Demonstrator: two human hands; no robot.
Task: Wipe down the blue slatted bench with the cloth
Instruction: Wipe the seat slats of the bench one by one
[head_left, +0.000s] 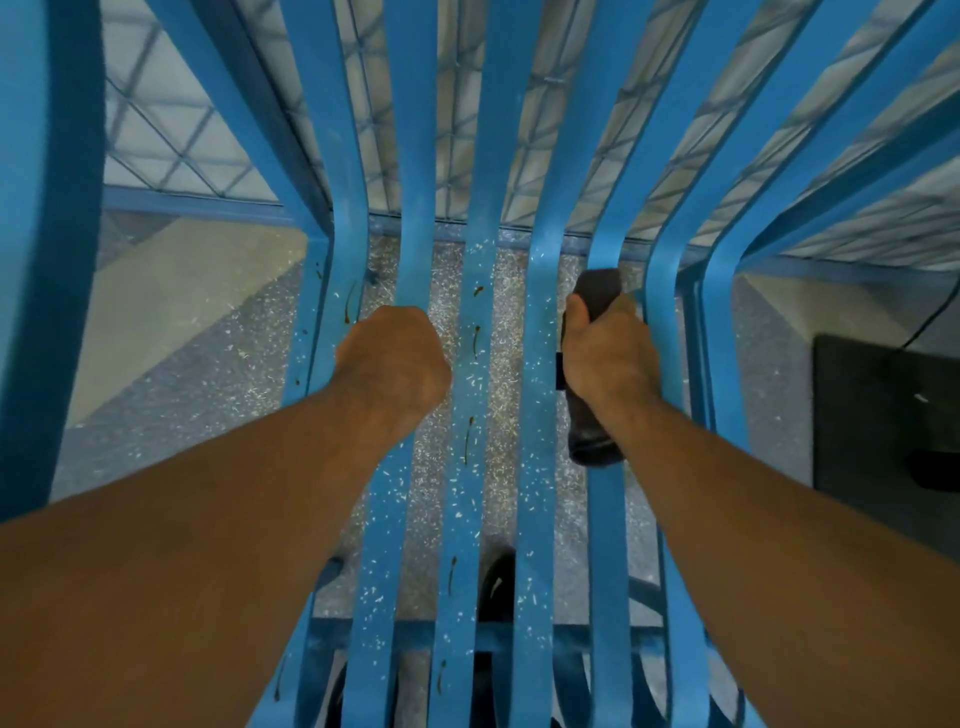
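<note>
The blue slatted bench fills the view from above, its slats running away from me and curving up into the backrest. Brown drip stains and white specks mark the middle slats. My left hand is curled in a fist over one slat left of centre, fingers hidden underneath it. My right hand grips a dark cloth wrapped along a slat right of centre. The cloth sticks out beyond the fingers and trails back under the wrist.
Speckled grey floor shows between the slats. A black mat with a thin cable lies on the floor at right. A wire-mesh fence stands behind the backrest. A dark shoe is visible under the seat.
</note>
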